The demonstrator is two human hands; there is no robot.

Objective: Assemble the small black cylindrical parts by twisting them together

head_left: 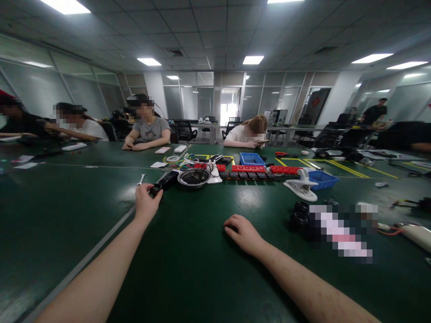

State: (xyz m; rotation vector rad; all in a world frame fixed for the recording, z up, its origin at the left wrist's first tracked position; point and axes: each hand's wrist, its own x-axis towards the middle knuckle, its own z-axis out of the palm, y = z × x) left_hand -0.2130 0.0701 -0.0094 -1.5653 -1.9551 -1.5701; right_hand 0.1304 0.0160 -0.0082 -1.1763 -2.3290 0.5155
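My left hand (147, 202) is closed around a small black round part (156, 190), thumb and fingers on its sides, low over the green table (188, 251). Just beyond that hand lie a metal wrench (142, 179) and a long black box-shaped device (168, 179). My right hand (242, 231) rests on the tabletop, its fingers loosely bent and slightly apart. Nothing shows in it, though its underside is hidden. To its right sit black round parts (299, 216), beside a blurred-out patch.
A round metal-rimmed dish (193, 185), cables (173, 159), red strips (248, 168), a black socket-like row (249, 176), a white clip-type base (301, 188) and blue trays (252, 159) stand across the middle. Several people sit beyond, one in a grey shirt (150, 131).
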